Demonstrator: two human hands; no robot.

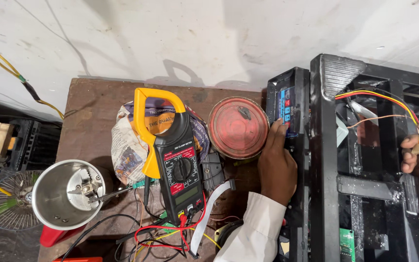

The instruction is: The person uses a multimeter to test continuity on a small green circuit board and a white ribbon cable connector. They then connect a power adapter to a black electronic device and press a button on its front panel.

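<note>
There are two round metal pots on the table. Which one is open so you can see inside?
The shiny silver jar at the left; its blade shows at the bottom. The red tin beside the left hand has its lid on.

The setting is a small electrical repair workshop. A worn brown table (93, 104) stands against a scuffed white wall (195, 34) and carries test and repair equipment. A clamp meter (174, 160) with yellow jaws lies at the centre, with red and black test leads (163, 235) plugged into its lower end. Loose wires and a grey ribbon cable (209, 213) tangle at the near edge. A steel mixer jar (66, 194) with exposed blades sits to the left, and a dented red tin (237, 127) stands beside the meter. An opened black appliance chassis (364, 160) with yellow, red and orange wires (379, 97) occupies the right side. A small fan grille (3, 204) rests on the floor.
</note>
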